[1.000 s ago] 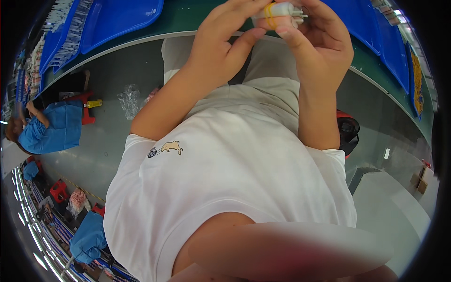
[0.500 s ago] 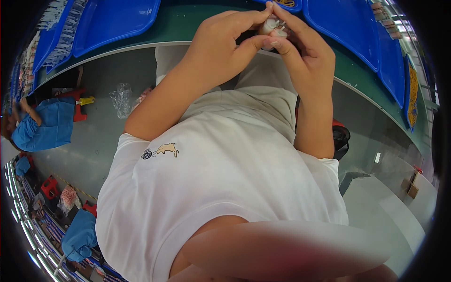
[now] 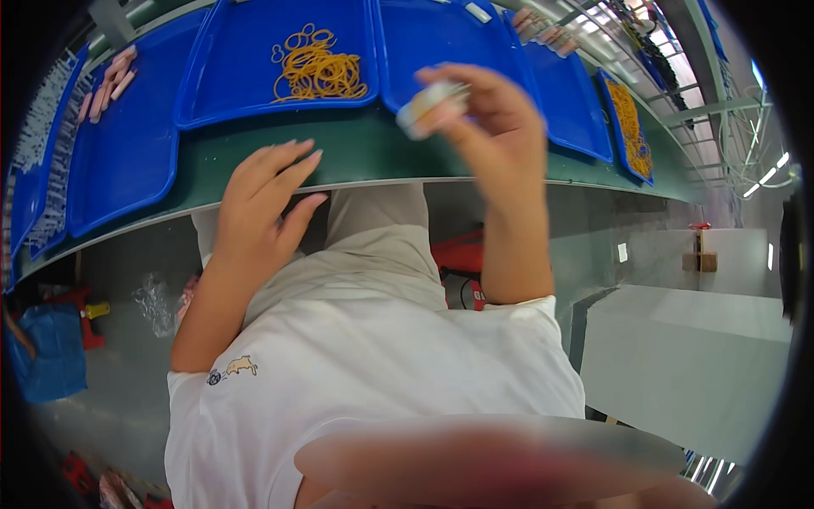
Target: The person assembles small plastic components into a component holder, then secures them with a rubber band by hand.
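Note:
My right hand (image 3: 504, 127) is raised over the table and pinches a small bundle of white and pinkish pieces (image 3: 431, 110) between thumb and fingers. Motion blurs the bundle, so its exact kind does not show. My left hand (image 3: 267, 191) hovers by the table's front edge, fingers apart and holding nothing. Beyond the hands, a heap of yellow-brown rubber bands (image 3: 322, 72) lies in a blue tray (image 3: 233, 72). Behind the bundle is a second blue tray (image 3: 415, 51), with a small white piece (image 3: 478, 12) at its far rim.
Pink sticks (image 3: 108, 85) lie in a blue tray (image 3: 127, 161) on the left, beside a rack of pale pieces (image 3: 55, 161). More bundles (image 3: 543, 34) and a tray of rubber bands (image 3: 627, 127) are at right. A person in blue (image 3: 51, 352) sits at lower left.
The hands have parted. The right one has carried the bundle away, while the left has let go and opened. My view has shifted, bringing more of the trays into sight.

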Demonstrator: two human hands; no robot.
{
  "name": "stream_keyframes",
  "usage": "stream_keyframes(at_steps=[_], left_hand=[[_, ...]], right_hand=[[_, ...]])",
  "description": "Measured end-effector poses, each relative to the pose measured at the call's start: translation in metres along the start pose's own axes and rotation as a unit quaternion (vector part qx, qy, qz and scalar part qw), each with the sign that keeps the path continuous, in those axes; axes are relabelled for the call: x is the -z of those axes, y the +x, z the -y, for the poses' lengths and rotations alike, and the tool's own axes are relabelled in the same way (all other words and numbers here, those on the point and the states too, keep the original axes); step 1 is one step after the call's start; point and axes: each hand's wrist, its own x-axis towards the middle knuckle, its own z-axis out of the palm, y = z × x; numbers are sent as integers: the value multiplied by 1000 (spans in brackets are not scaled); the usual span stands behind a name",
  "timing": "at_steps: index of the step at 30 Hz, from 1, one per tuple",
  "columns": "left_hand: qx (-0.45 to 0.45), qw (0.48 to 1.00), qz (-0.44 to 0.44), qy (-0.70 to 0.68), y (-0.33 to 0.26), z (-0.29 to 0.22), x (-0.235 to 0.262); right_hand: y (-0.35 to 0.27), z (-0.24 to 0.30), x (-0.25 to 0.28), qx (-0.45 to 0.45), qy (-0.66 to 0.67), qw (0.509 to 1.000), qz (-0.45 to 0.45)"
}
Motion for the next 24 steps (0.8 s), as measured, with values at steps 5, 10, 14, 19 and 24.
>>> stream_keyframes(at_steps=[5, 10, 14, 19, 24], left_hand=[[-55, 997, -29, 39, -43, 14, 19], [-8, 998, -30, 48, -69, 14, 24], [2, 996, -29, 83, -67, 11, 33], [33, 994, -20, 103, -81, 18, 55], [40, 989, 11, 142, -91, 26, 85]], right_hand=[[71, -16, 161, 35, -289, 935, -203], [128, -131, 268, -37, -491, 864, -104], [139, -169, 283, -191, -340, 906, -164], [158, -183, 262, -251, -332, 893, -173], [162, -208, 283, -249, -308, 911, -116]])
